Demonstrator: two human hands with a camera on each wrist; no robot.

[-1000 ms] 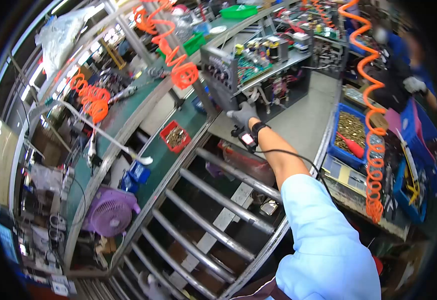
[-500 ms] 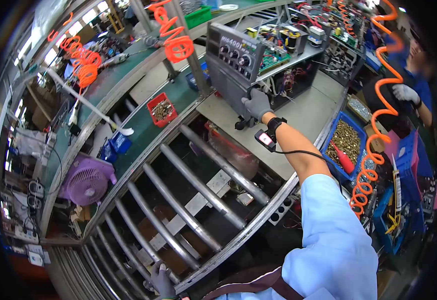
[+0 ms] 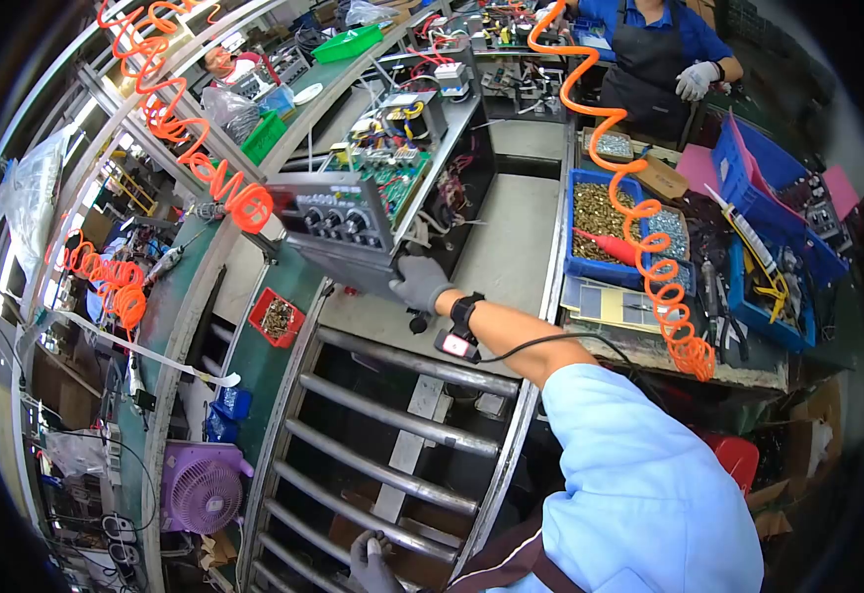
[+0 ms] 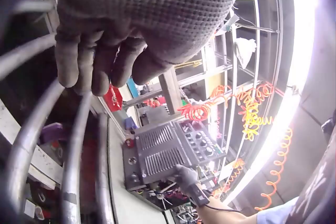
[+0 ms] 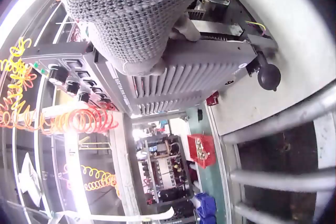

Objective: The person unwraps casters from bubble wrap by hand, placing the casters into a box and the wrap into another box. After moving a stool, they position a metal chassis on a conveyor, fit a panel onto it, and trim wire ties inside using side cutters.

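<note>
My gloved right hand grips the side edge of a dark grey panel on a welding machine, marked MIG400I. In the right wrist view, the thumb lies on the louvred face and other fingers reach past the panel's edge. The machine stands on a pale plate, with a black caster under its near corner. Green circuit boards and wiring show in its uncovered top. My gloved left hand hangs over metal rollers, fingers loosely bent, holding nothing.
Left of the machine sits a red bin of small parts; a purple fan stands nearer. Blue bins of screws lie on the right bench, beneath a hanging orange coiled hose. Another person stands at the far side.
My right hand has gone from reaching at the machine's lower edge to gripping it. The machine stands closer to the rollers. The head view has swung, bringing the other person further into sight.
</note>
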